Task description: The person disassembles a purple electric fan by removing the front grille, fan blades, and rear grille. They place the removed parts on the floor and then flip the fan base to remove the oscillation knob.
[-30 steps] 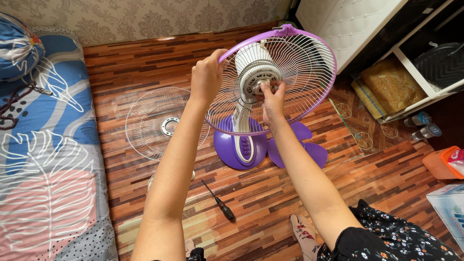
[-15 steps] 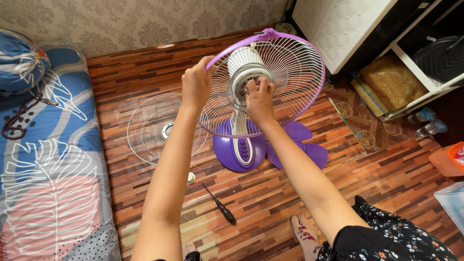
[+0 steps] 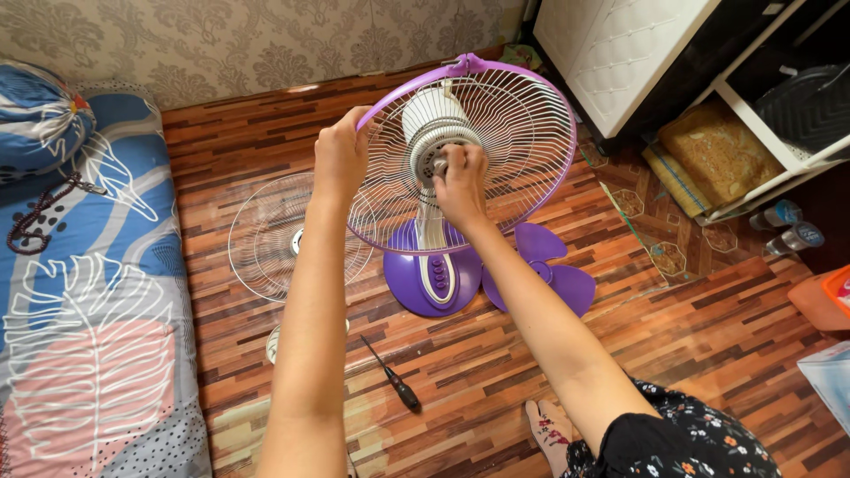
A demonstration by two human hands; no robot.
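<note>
— What is gripped at the hub?

— The fingertips of the right hand [image 3: 458,181] are bunched together on the small fastener at the centre of the white motor housing [image 3: 436,133]; what exactly is pinched cannot be told. The left hand [image 3: 341,158] is closed in a fist around the purple rim of the rear fan guard [image 3: 522,133], at about nine o'clock on the ring.

— And the rest of the fan?

— The fan is stood upright on its purple base [image 3: 431,279]. The purple blade [image 3: 540,265] is laid on the floor at four o'clock from the base, the loose front guard [image 3: 266,235] at nine o'clock, a screwdriver [image 3: 390,379] at seven.

— How is the turning best done?

— Judged from the grip, the rim should be held steady while the centre piece is turned squarely, so the guard is not twisted.
</note>
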